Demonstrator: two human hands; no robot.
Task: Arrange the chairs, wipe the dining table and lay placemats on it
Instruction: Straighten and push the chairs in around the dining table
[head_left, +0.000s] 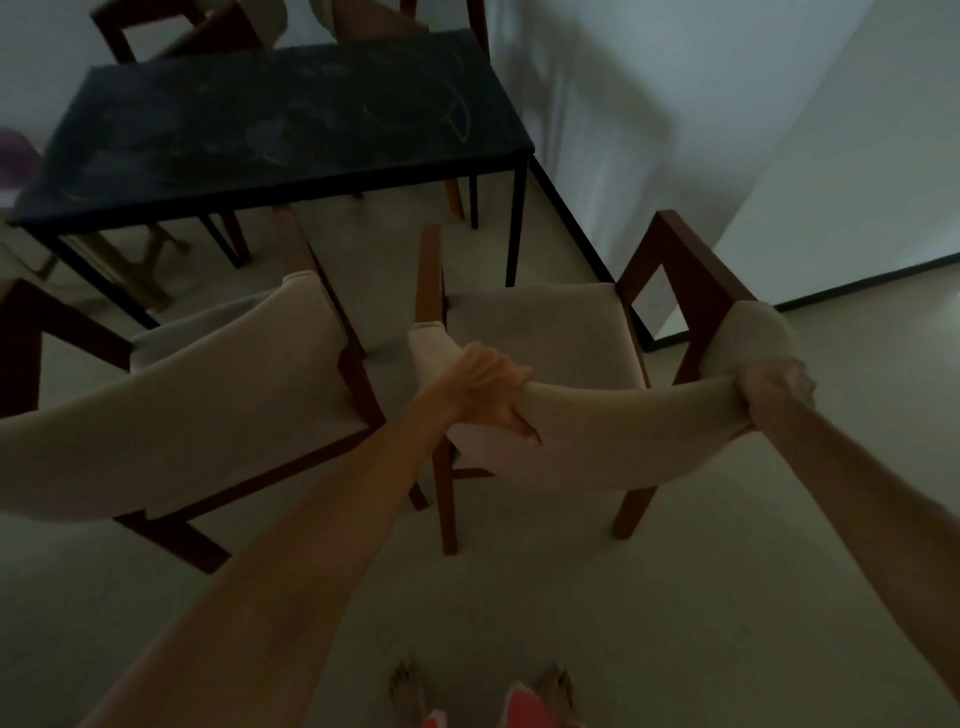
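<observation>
Two hands on one chair here. Head view: the left hand (488, 387) and right hand (774, 387) both have fingers curled over the padded top rail of the beige-cushioned dark wooden armchair (545, 332), which stands on the floor just off the near right corner of the black rectangular dining worktop (270, 130). A second matching beige armchair (208, 384) sits just beside it on the left. More chairs show at the far edge. Looks like a stiff, fairly heavy frame with soft upholstery, so I'd hold that rail wide, or the wooden arms. Worktop looks smudgy, no placemats yet.
</observation>
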